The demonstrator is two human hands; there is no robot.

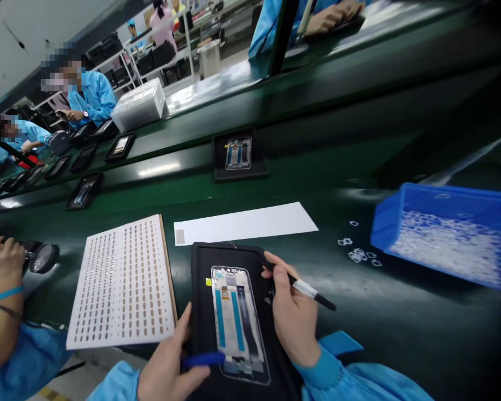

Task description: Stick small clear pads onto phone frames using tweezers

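A phone frame (237, 323) lies in a black tray (200, 289) at the near edge of the green belt. My left hand (171, 365) rests on the tray's left side, fingers closed on a blue pen-like tool (202, 360) that lies over the frame's lower end. My right hand (294, 317) sits on the tray's right side, pinching a black and white stylus (307, 288) whose tip points at the tray's upper right.
A white perforated sheet (123, 284) lies left of the tray, a white paper strip (246, 223) behind it. A blue bin (446, 236) of small clear parts stands right, loose parts (359, 253) beside it. Another tray (239, 155) rides the belt. Co-workers sit left and opposite.
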